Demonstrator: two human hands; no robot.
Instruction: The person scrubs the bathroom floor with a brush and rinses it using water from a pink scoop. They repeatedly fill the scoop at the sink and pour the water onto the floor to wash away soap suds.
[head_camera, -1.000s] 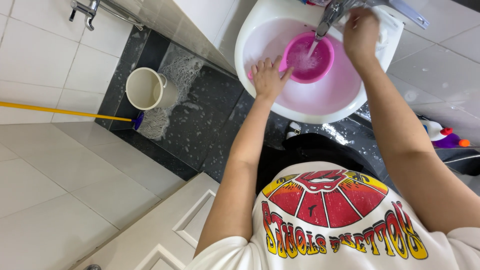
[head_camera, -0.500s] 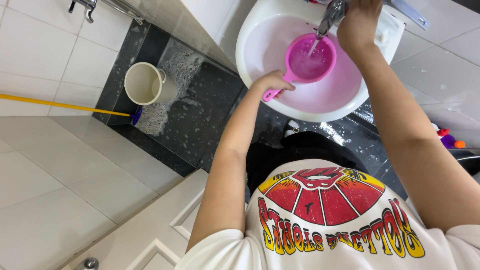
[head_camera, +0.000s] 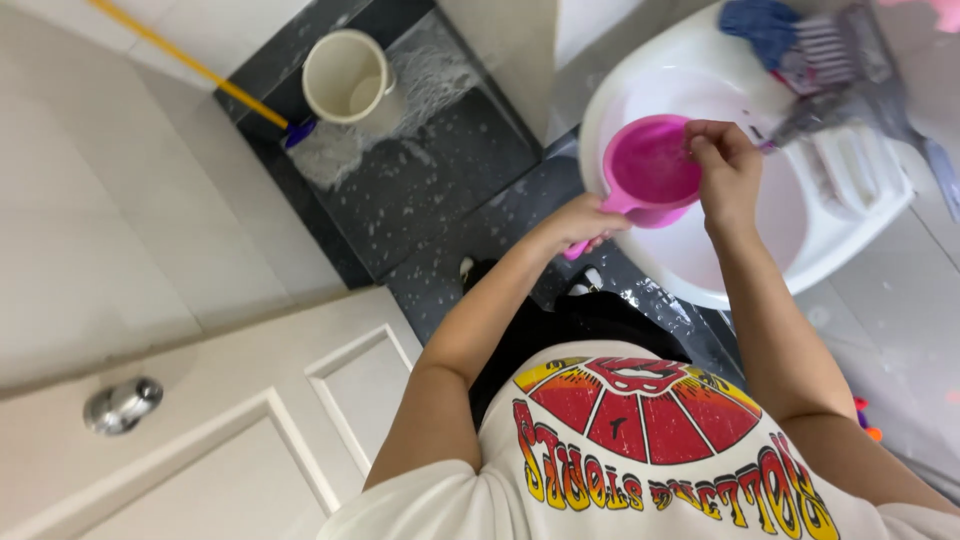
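A pink plastic dipper (head_camera: 650, 165) with water in it hangs over the near rim of a white washbasin (head_camera: 850, 200). My left hand (head_camera: 585, 220) is closed around its pink handle. My right hand (head_camera: 725, 170) grips the dipper's far rim with the fingers curled over the edge. A chrome tap (head_camera: 850, 105) juts over the basin to the right of my right hand, blurred.
A cream bucket (head_camera: 345, 75) stands on the wet, soapy dark floor (head_camera: 430, 170) at the upper left, with a yellow-handled mop (head_camera: 200, 70) beside it. A white door (head_camera: 200, 440) with a round metal knob (head_camera: 120, 405) lies at the lower left. Blue cloth (head_camera: 760, 25) rests on the basin's back edge.
The dipper has come away from under the tap toward the basin's near rim. My right hand left the tap and took the dipper's rim. The view swung left and closer.
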